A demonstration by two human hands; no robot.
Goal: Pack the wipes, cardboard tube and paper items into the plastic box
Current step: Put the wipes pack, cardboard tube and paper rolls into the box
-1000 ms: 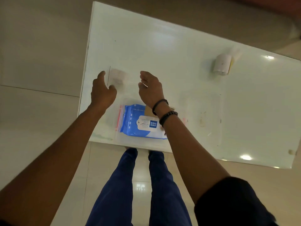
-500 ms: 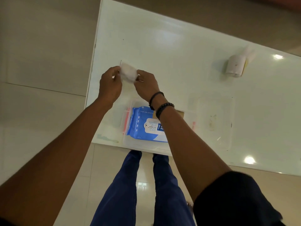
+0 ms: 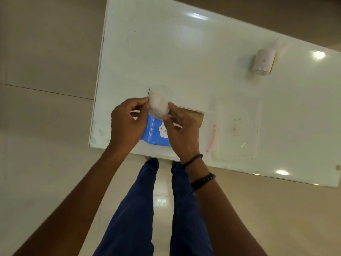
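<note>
Your L hand [image 3: 127, 124]: fingertips pinch left edge of the small white paper piece [image 3: 158, 106].
Your R hand [image 3: 181, 132]: fingers pinch its right edge.
Paper: held above the clear plastic box [image 3: 204, 126] at near edge of the glossy white table [image 3: 184, 52].
Box: blue wipes pack [image 3: 154, 132] and brown cardboard tube [image 3: 195, 116] inside.
Clear lid [image 3: 238, 126]: flat, just right of box.
White paper roll [image 3: 263, 61]: far right, well apart.

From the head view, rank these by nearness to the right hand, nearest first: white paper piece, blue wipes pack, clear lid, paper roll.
1. White paper piece: pinched by right hand and left hand.
2. Blue wipes pack: directly beneath it.
3. Clear lid: to its right.
4. Paper roll: far right.
</note>
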